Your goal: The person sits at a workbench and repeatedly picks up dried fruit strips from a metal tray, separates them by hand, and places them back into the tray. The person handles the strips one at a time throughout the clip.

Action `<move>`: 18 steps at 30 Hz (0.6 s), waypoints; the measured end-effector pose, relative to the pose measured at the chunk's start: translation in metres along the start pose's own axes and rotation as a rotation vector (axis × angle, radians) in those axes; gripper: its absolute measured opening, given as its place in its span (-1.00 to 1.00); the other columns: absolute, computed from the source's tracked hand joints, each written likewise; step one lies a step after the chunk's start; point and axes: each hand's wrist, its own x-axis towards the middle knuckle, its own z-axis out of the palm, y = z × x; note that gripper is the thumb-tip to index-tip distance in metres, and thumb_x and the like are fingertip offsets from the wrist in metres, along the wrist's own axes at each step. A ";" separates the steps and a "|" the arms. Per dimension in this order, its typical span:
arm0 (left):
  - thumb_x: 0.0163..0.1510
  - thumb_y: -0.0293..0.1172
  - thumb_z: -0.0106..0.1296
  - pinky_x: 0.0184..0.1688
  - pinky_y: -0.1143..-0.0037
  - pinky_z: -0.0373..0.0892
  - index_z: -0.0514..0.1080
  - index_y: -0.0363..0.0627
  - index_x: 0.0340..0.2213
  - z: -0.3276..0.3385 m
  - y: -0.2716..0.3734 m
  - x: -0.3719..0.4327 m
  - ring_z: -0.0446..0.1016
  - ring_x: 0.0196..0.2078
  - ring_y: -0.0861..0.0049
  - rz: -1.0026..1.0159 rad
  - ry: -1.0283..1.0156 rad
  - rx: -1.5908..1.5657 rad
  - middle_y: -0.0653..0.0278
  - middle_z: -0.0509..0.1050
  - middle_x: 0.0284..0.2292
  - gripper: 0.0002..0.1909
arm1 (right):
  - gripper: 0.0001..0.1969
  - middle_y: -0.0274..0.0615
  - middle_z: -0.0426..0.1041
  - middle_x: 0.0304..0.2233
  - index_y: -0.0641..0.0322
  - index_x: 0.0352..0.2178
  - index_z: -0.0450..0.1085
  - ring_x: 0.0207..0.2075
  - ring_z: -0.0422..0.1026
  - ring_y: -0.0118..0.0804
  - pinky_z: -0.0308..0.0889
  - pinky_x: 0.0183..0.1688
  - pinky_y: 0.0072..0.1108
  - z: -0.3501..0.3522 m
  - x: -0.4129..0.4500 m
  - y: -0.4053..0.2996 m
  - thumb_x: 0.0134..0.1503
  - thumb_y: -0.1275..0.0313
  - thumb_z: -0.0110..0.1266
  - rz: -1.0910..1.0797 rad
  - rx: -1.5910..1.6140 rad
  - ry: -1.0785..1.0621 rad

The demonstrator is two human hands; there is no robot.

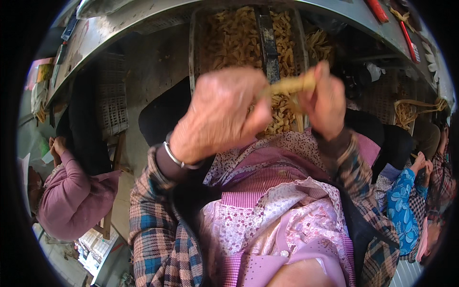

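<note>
A twisted yellowish strip [292, 85] is stretched between my two hands, blurred by motion. My left hand [229, 111], with a silver bangle at the wrist, is closed around its left end; the fingertips are hidden behind the back of the hand. On the other side, my right hand [326, 102] pinches the strip near the raised thumb and fingers. A loose tail of strip seems to hang below the right hand. Beneath both hands stands a plastic crate [192, 46] full of short, folded or knotted yellowish pieces [233, 36]. A dark bar [268, 43] crosses the crate lengthwise.
A metal worktable [107, 27] curves across the top, with red-handled tools [410, 43] at right. Long strips [319, 46] lie beside the crate. More plastic baskets [113, 107] stand left. Co-workers sit left, in a mauve top [71, 204], and right, in blue sleeves [403, 211].
</note>
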 end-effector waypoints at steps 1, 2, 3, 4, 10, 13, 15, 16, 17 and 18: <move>0.06 -0.45 -0.20 -0.71 0.54 0.17 0.32 -0.17 -0.62 -0.002 -0.009 0.018 0.19 -0.74 0.53 -0.008 0.055 0.062 0.32 0.24 -0.75 -0.78 | -0.47 -0.40 0.31 -0.68 0.20 -0.58 0.33 -0.74 0.14 -0.63 0.04 -0.68 -0.74 0.005 0.023 -0.008 0.30 0.03 -0.27 -0.052 -0.081 0.144; 0.07 -0.45 -0.20 -0.71 0.53 0.18 0.32 -0.18 -0.62 -0.003 -0.018 0.032 0.18 -0.75 0.51 -0.019 0.114 0.132 0.32 0.23 -0.76 -0.78 | -0.48 -0.44 0.28 -0.71 0.16 -0.62 0.29 -0.77 0.10 -0.66 -0.01 -0.73 -0.75 0.010 0.047 -0.011 0.29 0.02 -0.25 -0.107 -0.162 0.280; 0.06 -0.46 -0.19 -0.62 0.50 0.25 0.34 -0.20 -0.59 -0.003 -0.028 0.036 0.25 -0.68 0.47 -0.080 -0.005 0.171 0.27 0.28 -0.71 -0.80 | -0.48 -0.46 0.24 -0.73 0.15 -0.63 0.30 -0.78 0.09 -0.65 -0.01 -0.73 -0.73 0.009 0.064 -0.003 0.29 0.03 -0.24 -0.081 -0.193 0.286; 0.06 -0.47 -0.17 -0.54 0.47 0.31 0.36 -0.22 -0.56 -0.001 -0.040 0.037 0.32 -0.62 0.44 -0.136 -0.126 0.208 0.22 0.33 -0.66 -0.82 | -0.48 -0.48 0.20 -0.76 0.14 -0.65 0.30 -0.78 0.07 -0.65 -0.02 -0.74 -0.72 0.007 0.071 0.009 0.28 0.03 -0.23 -0.056 -0.224 0.296; 0.25 -0.26 -0.16 0.04 0.39 0.35 0.38 -0.31 -0.07 0.064 0.000 -0.081 0.39 0.01 0.26 -1.158 -0.334 -1.160 0.03 0.40 -0.02 -0.63 | -0.62 -0.36 0.32 -0.49 0.29 -0.33 0.34 -0.50 0.29 -0.58 0.22 -0.44 -0.71 0.023 -0.038 0.041 0.30 0.16 -0.21 0.200 0.026 -0.010; 0.23 -0.20 -0.11 -0.34 0.58 0.40 0.36 -0.28 -0.22 0.076 0.043 -0.060 0.39 -0.43 0.50 -1.477 0.109 -1.872 0.23 0.42 -0.48 -0.68 | -0.69 -0.31 0.34 -0.51 0.31 -0.23 0.30 -0.41 0.36 -0.53 0.28 -0.32 -0.72 0.055 -0.071 0.009 0.28 0.22 -0.14 -0.053 0.056 -0.303; 0.24 -0.25 -0.12 -0.46 0.70 0.37 0.32 -0.27 -0.11 0.064 0.059 -0.028 0.34 -0.55 0.59 -1.449 0.457 -1.858 0.31 0.38 -0.56 -0.67 | -0.69 -0.36 0.33 -0.53 0.35 -0.14 0.27 -0.47 0.34 -0.56 0.33 -0.30 -0.63 0.048 -0.078 0.010 0.29 0.28 -0.16 -0.063 0.483 -0.220; 0.25 -0.26 -0.15 -0.52 0.67 0.32 0.35 -0.25 -0.16 0.066 0.037 -0.051 0.31 -0.56 0.60 -1.099 0.401 -2.012 0.36 0.36 -0.59 -0.70 | -0.70 -0.39 0.32 -0.53 0.35 -0.12 0.27 -0.51 0.30 -0.57 0.34 -0.31 -0.60 0.034 -0.076 0.023 0.30 0.29 -0.19 0.070 0.672 -0.154; 0.25 -0.23 -0.14 -0.53 0.66 0.26 0.39 -0.23 -0.17 0.065 0.041 -0.053 0.27 -0.57 0.66 -0.988 0.194 -1.648 0.41 0.32 -0.60 -0.69 | -0.70 -0.42 0.31 -0.53 0.35 -0.11 0.26 -0.55 0.26 -0.57 0.35 -0.32 -0.56 0.019 -0.074 0.037 0.30 0.30 -0.23 0.191 0.866 -0.057; 0.25 -0.20 -0.14 -0.55 0.66 0.21 0.43 -0.21 -0.17 0.063 0.046 -0.055 0.22 -0.58 0.72 -0.871 0.011 -1.272 0.46 0.28 -0.61 -0.67 | -0.68 -0.47 0.26 -0.56 0.33 -0.12 0.26 -0.60 0.17 -0.58 0.30 -0.40 -0.57 0.014 -0.078 0.061 0.32 0.28 -0.27 0.317 0.813 0.069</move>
